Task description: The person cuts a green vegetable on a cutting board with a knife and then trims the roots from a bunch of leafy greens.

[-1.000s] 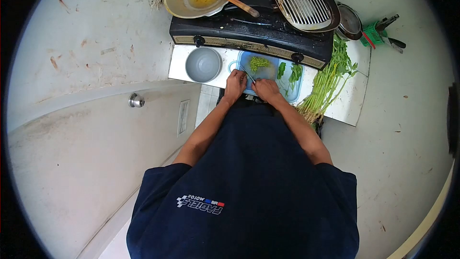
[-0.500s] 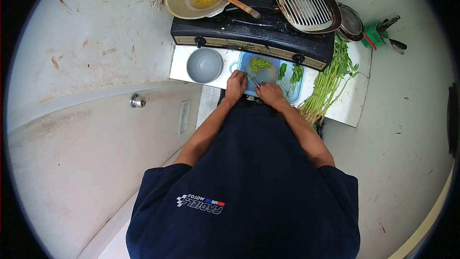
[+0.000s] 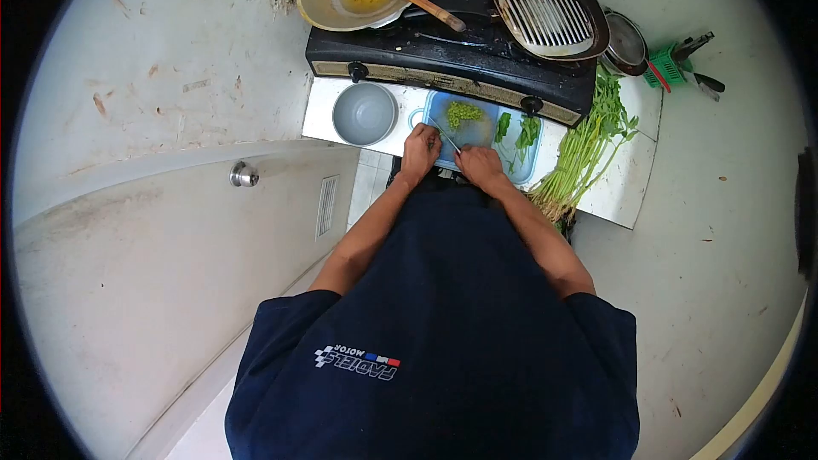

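My right hand [image 3: 480, 165] is wrapped round the handle of a knife [image 3: 444, 133], whose blade points up and left across the blue cutting board [image 3: 433, 109]. Beside the blade, at the board's left edge, my left hand [image 3: 421, 152] has its fingers curled together; whatever they pinch is too small to make out. A small heap of chopped green pieces [image 3: 463, 113] lies near the board's far edge. Leafy green sprigs [image 3: 521, 132] with thin stems rest on the right side of the board.
A grey bowl [image 3: 365, 114] stands left of the board. Long-stemmed greens [image 3: 584, 140] lie on the white counter [image 3: 626, 179] to the right. Behind is a black stove [image 3: 443, 51] bearing a wok [image 3: 319, 4] with a spatula and a grill pan [image 3: 602, 25]. A green basket [image 3: 667, 66] holds utensils.
Almost nothing differs. The whole view has shifted very slightly, while both hands and the knife keep nearly the same place over the board.
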A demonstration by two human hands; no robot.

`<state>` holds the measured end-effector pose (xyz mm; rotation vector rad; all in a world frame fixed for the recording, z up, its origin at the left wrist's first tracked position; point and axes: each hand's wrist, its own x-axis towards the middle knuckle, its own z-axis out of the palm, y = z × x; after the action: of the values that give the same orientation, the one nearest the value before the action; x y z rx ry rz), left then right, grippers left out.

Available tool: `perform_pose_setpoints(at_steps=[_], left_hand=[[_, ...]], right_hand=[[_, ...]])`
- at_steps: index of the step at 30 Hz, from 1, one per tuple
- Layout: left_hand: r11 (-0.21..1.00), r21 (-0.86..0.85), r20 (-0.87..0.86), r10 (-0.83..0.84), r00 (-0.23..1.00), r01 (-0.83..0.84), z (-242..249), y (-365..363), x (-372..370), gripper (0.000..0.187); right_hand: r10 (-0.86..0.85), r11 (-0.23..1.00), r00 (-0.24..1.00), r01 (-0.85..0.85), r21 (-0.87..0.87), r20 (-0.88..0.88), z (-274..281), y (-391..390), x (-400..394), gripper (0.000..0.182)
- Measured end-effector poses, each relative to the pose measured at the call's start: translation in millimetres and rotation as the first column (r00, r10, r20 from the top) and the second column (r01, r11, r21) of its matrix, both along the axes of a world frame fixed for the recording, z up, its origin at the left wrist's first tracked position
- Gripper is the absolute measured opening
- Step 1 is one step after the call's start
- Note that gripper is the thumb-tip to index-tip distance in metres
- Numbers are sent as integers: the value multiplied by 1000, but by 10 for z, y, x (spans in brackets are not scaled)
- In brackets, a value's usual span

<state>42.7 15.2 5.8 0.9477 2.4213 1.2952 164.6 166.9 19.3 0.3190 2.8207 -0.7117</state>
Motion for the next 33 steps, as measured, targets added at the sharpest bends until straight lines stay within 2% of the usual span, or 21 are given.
perform_pose_setpoints(at_steps=[7,10,19,25,28,33], left_hand=[[999,-48,-64,-27,998,24,-8,-27,-12,15],[999,-37,-57,-23,998,20,-42,-28,-10,15],[998,-63,-53,-19,998,16,-63,-30,-4,14],[995,-99,-31,-14,999,11,-70,-27,-9,12],[997,-76,-64,-12,998,7,-81,-34,-19,11],[999,-36,-24,12,1000,-13,-48,-25,-8,10]], right_hand=[[-5,1000,1000,5,-25,-5,24,0,21,44],[-71,997,997,71,-31,-27,13,-26,-36,44],[-6,1000,1000,5,-15,-15,11,-42,-11,45],[35,999,990,-39,-22,-135,-77,-61,-100,43],[6,999,1000,-6,-35,-2,-46,-68,-111,42],[20,999,999,-19,-45,37,-16,-19,61,43]])
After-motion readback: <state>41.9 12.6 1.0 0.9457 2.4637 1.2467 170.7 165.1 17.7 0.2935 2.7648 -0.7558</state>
